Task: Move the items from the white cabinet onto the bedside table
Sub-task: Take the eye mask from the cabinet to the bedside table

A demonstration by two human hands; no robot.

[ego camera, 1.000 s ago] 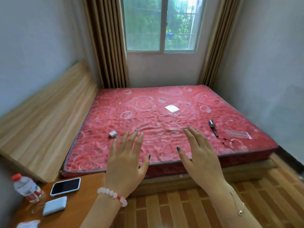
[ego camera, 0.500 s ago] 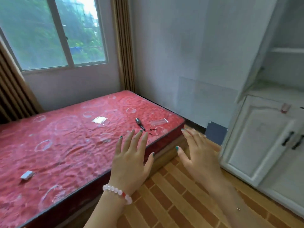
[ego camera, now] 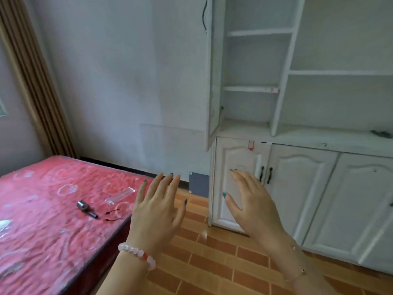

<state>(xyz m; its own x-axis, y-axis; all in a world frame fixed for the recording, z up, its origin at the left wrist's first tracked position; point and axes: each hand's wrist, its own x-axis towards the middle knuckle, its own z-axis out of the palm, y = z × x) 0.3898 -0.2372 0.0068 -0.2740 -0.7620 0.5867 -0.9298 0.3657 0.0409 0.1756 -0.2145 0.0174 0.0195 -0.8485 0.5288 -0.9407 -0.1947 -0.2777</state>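
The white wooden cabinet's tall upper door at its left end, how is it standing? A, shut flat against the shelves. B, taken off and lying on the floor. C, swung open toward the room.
C: the tall upper door hangs swung outward, seen nearly edge-on, leaving the white shelves behind it exposed.

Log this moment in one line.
left hand open | right hand open | white panelled cabinet ahead | small dark item on counter

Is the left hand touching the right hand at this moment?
Apart. The head view shows the left hand and the right hand both open, with floor tiles visible in the gap between their thumbs.
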